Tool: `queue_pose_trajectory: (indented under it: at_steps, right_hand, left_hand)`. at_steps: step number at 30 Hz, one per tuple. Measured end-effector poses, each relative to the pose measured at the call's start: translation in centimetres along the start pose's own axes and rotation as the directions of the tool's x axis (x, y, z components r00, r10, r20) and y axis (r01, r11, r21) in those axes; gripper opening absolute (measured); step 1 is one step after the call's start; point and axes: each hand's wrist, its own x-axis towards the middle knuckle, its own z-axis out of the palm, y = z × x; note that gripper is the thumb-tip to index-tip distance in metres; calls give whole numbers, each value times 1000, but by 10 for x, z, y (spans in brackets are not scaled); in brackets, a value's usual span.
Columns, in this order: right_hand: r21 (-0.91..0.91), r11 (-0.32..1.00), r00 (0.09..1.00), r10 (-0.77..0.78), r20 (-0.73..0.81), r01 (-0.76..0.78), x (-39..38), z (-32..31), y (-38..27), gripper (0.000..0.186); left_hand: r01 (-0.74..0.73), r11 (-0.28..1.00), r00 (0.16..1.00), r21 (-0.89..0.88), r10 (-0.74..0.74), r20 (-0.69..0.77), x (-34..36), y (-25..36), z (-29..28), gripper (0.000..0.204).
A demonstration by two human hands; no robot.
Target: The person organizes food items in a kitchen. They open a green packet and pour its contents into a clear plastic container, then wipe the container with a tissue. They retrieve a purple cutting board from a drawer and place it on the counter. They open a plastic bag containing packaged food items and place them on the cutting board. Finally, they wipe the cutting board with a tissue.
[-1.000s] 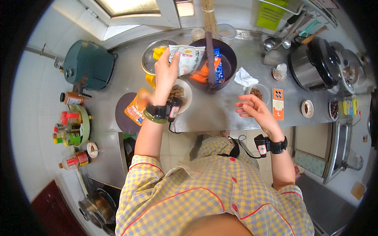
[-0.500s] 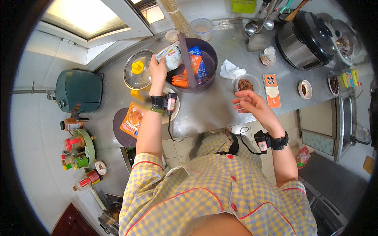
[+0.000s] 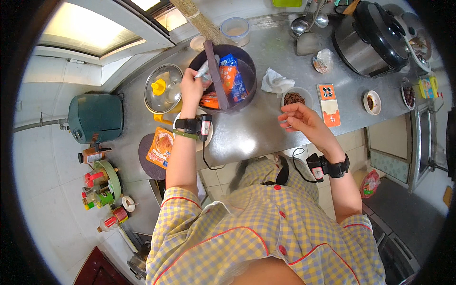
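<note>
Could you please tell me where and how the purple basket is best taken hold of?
Probably the middle of its handle, from above and the right: it crosses over the basket from far rim to near rim, and the left hand, holding a packet, crowds its left side.

The left hand (image 3: 191, 89) and purple handle (image 3: 218, 83) partly hide the pale packet (image 3: 204, 76), while the left wrist (image 3: 189, 114) covers most of the white dish (image 3: 210, 136) (only slivers show).

The basket (image 3: 247, 68) (packets (image 3: 228, 80) inside) lies between the lid (image 3: 159, 87) and the tissue (image 3: 276, 81).
</note>
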Motion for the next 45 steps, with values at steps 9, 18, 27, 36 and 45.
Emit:
queue_pose_trajectory:
  at_steps: [9, 18, 27, 36, 45]
  right_hand:
    - [-27, 999, 999, 20, 28, -19, 5, -8, 1, 31]
    - [-34, 999, 999, 3, 47, -2, 9, -9, -2, 30]
    - [-21, 999, 999, 39, -11, -39, 8, -15, 6, 30]
    - [-168, 986, 999, 24, 39, -17, 18, -16, 23, 30]
    - [-448, 891, 982, -147, -120, 79, 79, 2, 42, 42]
  left_hand:
    - [294, 920, 956, -260, -276, 104, -22, 21, -2, 15]
    - [-477, 532, 830, 699, 534, 160, -38, 55, -8, 26]
    - [-396, 722, 816, 568, -7, 578, -31, 30, -28, 17]
    - [-495, 528, 835, 690, 69, 546, -33, 7, 6, 9]
    - [-465, 724, 885, 509, 364, 291, -84, 51, -31, 13]
